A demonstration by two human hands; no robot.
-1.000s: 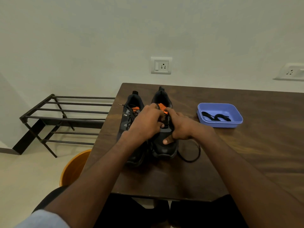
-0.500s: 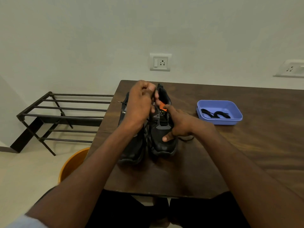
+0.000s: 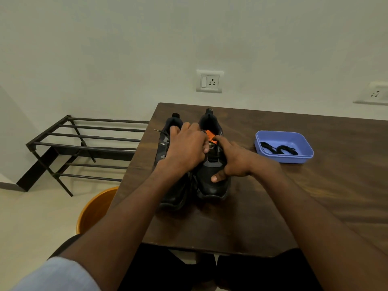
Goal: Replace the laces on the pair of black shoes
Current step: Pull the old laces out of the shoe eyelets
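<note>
two black shoes stand side by side on the desk point(image 3: 273, 206), toes toward the seated person, heels toward the wall. the right-hand shoe point(image 3: 212, 181) shows an orange tongue label point(image 3: 210, 135) between the two hands. the left-hand shoe point(image 3: 168, 141) is largely covered by the left forearm; a lace tip point(image 3: 156, 130) projects from its upper eyelets out toward the desk edge.

the left hand point(image 3: 186, 148) lies over the gap between the shoes at the level of the upper eyelets, fingers curled, fingertips close to the orange label. what its grip encloses cannot be told; the knuckles hide it. the right hand point(image 3: 233, 160) grips the right-hand shoe across the vamp: the thumb presses the top of the toe box, the index finger extends up to the label, and the other fingers wrap the outer side. the two hands nearly touch over the tongue.

just right of the shoes, well apart from both hands, a blue plastic tray point(image 3: 302, 156) rests on the desk with a coiled black lace point(image 3: 277, 148) inside it.

to the left of the desk, a dark metal shoe rack point(image 3: 84, 143) stands against the wall on the floor, and an orange stool point(image 3: 92, 208) sits below the near left corner of the desk. two wall sockets are mounted above the desk, one socket point(image 3: 209, 81) directly behind the shoes, a second socket point(image 3: 375, 93) at the right edge of view. a light blue sleeve point(image 3: 56, 276) shows on the left arm.
</note>
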